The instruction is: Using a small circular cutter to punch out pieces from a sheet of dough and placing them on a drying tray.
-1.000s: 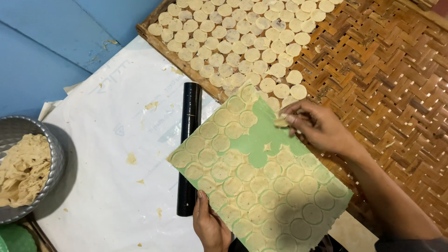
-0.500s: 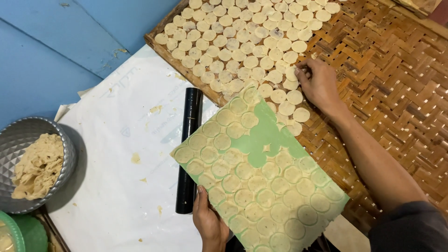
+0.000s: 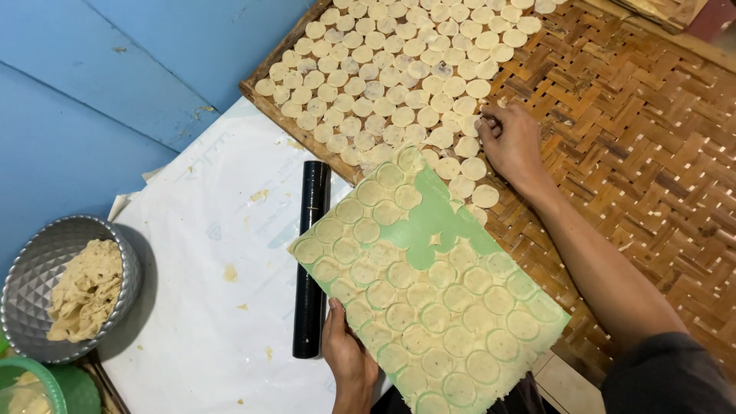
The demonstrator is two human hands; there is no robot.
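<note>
While the left hand (image 3: 349, 356) grips the near edge of a green sheet (image 3: 429, 287) covered in cut dough rounds, thumb on top and fingers hidden beneath, the right hand (image 3: 512, 146) rests on a woven tray (image 3: 652, 153), fingers curled over one dough disc (image 3: 484, 126) at the end of the laid-out rows. Just left of the left hand lies a black roller (image 3: 310, 257) on white paper (image 3: 199, 307). Farther left sits a metal bowl (image 3: 31, 264) of dough scraps.

The left hand (image 3: 349, 356) grips with thumb up, while the outstretched right hand (image 3: 512, 146) presses down, fingers curled.
</note>
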